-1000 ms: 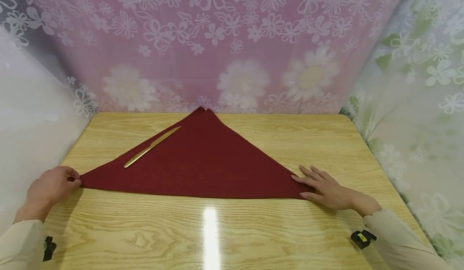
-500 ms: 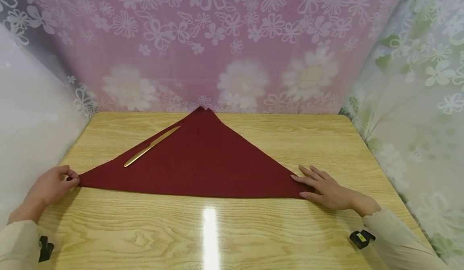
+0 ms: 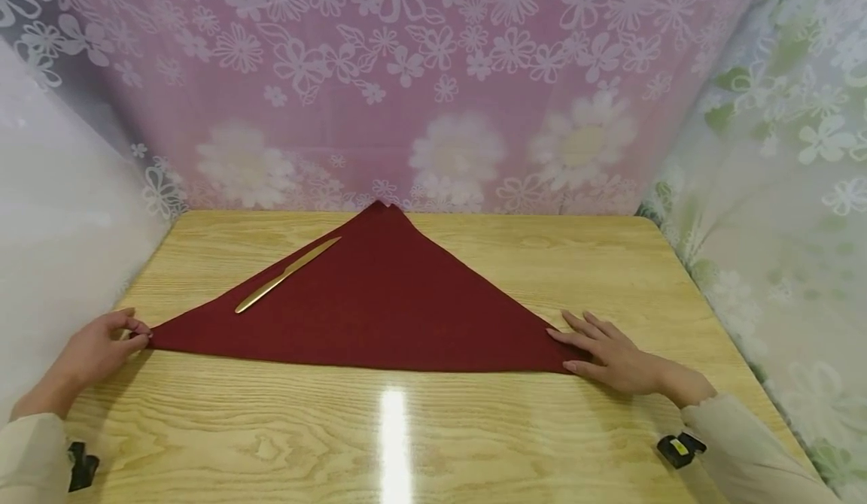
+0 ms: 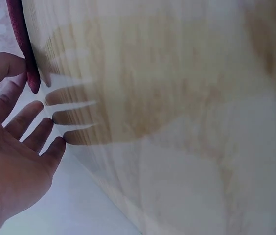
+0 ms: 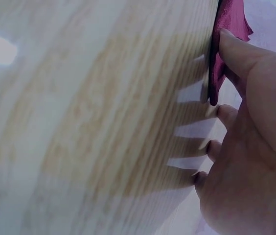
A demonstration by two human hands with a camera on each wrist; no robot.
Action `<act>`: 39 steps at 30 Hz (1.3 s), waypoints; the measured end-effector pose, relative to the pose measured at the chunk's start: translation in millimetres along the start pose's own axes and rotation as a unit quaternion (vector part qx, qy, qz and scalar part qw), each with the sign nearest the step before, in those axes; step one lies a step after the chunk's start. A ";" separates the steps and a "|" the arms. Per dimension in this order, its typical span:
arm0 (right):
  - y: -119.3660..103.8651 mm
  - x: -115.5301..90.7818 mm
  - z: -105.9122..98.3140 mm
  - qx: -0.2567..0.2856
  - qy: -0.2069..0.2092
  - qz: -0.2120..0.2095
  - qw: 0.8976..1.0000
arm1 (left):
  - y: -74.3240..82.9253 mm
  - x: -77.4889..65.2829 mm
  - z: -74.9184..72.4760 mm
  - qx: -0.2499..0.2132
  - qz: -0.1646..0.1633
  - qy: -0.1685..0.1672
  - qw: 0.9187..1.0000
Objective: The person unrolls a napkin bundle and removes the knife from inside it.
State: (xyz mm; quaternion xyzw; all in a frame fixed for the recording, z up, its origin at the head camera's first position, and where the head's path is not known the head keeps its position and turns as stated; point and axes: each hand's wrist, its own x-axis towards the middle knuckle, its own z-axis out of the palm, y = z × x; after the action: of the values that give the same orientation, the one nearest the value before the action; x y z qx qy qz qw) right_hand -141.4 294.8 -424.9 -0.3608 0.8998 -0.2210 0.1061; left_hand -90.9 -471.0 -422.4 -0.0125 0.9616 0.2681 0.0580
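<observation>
Evidently mid-fold: dark red napkin (image 3: pixel 379 308) lay as a flat triangle on the wooden table (image 3: pixel 474 429), apex pointing away from the person, gold knife (image 3: pixel 284 275) resting along the napkin's left slope. Left hand (image 3: pixel 95 353) pinched the napkin's left corner; right hand (image 3: pixel 612 352) pressed flat, fingers straight, on the napkin's right corner. Probably called next for lifting one corner toward the napkin's middle, without nudging the knife.
</observation>
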 end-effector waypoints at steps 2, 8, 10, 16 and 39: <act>-2.4 -0.3 -0.7 0.000 -0.004 0.006 1.000 | -1.1 0.3 0.4 -0.008 0.004 -0.001 1.000; -6.5 1.2 -4.1 -0.003 -0.024 0.026 0.999 | -4.2 2.1 1.7 -0.019 0.012 0.004 1.000; -6.8 1.6 -4.2 -0.003 -0.024 0.025 0.999 | -5.1 2.3 2.2 -0.022 0.013 0.005 1.000; -6.5 1.4 -2.8 -0.009 -0.008 0.016 1.000 | -0.8 -0.7 3.0 -0.003 0.031 0.014 0.999; -13.6 4.5 -1.6 -0.067 0.054 0.044 0.995 | 53.1 -0.4 7.6 0.164 0.108 0.087 0.977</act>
State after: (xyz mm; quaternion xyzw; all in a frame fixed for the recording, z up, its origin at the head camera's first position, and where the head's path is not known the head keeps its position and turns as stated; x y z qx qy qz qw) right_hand -137.0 283.5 -417.2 -0.3145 0.9322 -0.1741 0.0429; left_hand -92.7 -421.7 -401.4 0.0781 0.9894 0.1096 -0.0539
